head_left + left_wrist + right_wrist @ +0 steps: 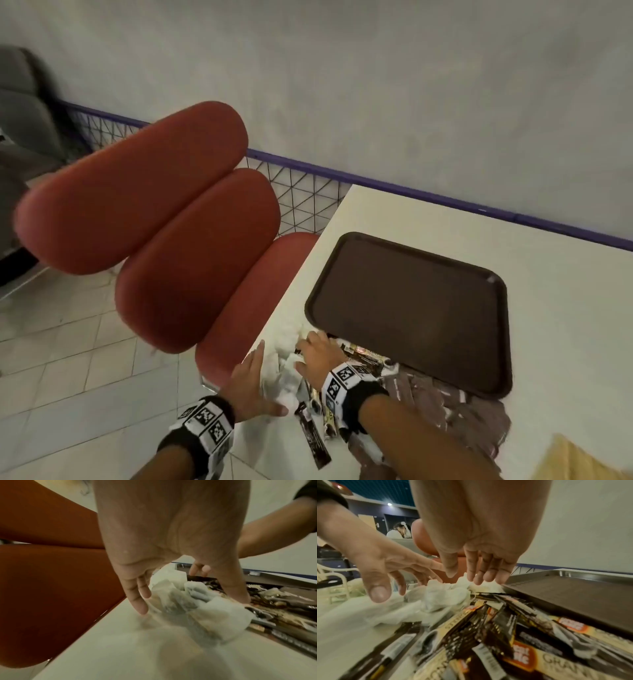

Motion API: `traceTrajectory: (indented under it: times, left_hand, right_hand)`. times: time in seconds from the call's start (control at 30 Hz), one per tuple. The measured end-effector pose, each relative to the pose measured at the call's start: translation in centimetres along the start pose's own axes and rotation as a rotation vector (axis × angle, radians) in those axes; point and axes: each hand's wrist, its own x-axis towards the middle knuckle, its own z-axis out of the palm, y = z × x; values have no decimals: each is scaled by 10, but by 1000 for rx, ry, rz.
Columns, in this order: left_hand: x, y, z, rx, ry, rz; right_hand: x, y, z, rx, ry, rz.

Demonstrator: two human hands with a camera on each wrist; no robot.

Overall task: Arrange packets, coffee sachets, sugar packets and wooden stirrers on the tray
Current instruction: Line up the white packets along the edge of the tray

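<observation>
An empty brown tray (411, 308) lies on the white table. Just in front of it is a pile: crumpled white packets (287, 373) on the left, black-and-gold coffee sachets (313, 435) in the middle, brown packets (445, 407) on the right. My left hand (260, 377) is open with straight fingers against the left side of the white packets (188, 605). Over the pile near the tray's front corner, my right hand (305, 353) is spread with loose fingers (476, 573) and holds nothing. The coffee sachets (505, 628) lie fanned beneath it.
A red padded chair (171, 222) stands close against the table's left edge (294, 291). A wall with a purple rail (445, 202) runs behind the table. A yellow thing (575, 459) shows at the lower right corner. A seated person (399, 530) is far behind.
</observation>
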Motion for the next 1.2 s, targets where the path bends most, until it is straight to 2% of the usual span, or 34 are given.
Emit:
traceTrajectory:
  times: [0.2,0.5,0.6,0.67,0.77,0.9,0.97,1.07,1.2]
  left_hand:
    - [16,-14,9,-25,37,17]
    - [39,-31,8,-214,141,175]
    - [46,-35,2,-197,169,229]
    - [50,-37,2,-141,168,254]
    - [53,-41,4,-79,171,222]
    - [56,-37,2,-148,166,258]
    - [57,-35,1,-192,170,230]
    - [56,-34,1,-145,198,167]
    - [59,-33,0,-95,148,141]
  right_hand:
    - [13,-6,11,-53,12,12]
    - [34,-5,2,195,149,-55]
    - [47,-4,0,259,110,-22]
    - [52,-4,1,262,15,0]
    - [56,-5,1,184,-85,29]
    - [60,-6,-1,227,-51,25]
    - [59,-6,-3,296,-13,30]
    - [55,-4,-3,392,39,52]
    - [55,-2,-3,468,8,66]
